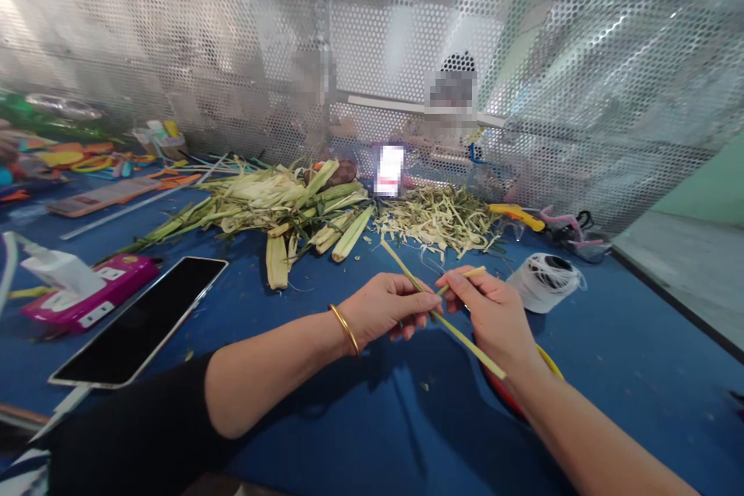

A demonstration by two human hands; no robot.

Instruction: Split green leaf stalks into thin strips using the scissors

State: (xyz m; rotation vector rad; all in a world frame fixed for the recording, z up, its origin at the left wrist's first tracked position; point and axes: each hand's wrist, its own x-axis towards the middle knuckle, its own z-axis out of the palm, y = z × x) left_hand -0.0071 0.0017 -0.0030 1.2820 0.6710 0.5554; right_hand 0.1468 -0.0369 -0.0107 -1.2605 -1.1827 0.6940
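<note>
The long, thin yellow-green plant strip (473, 349) looks fibrous and matt; the heaped pale-green leafy stalks (249, 205) look ridged and rough. The slim gold metal bangle (347, 328) is smooth and polished, the magenta plastic power strip (119, 291) glossy, the perforated silver metal screen (221, 39) shiny, the blue counter (639, 372) matt.

a perforated metal screen (249, 31) backs the blue table (628, 380).

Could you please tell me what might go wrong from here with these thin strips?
The long strip in the left hand looks thin and might snap if bent sharply. The thread spool close to the right hand could be knocked. The black sleeve might catch the white cable plugged into the phone nearby.
</note>
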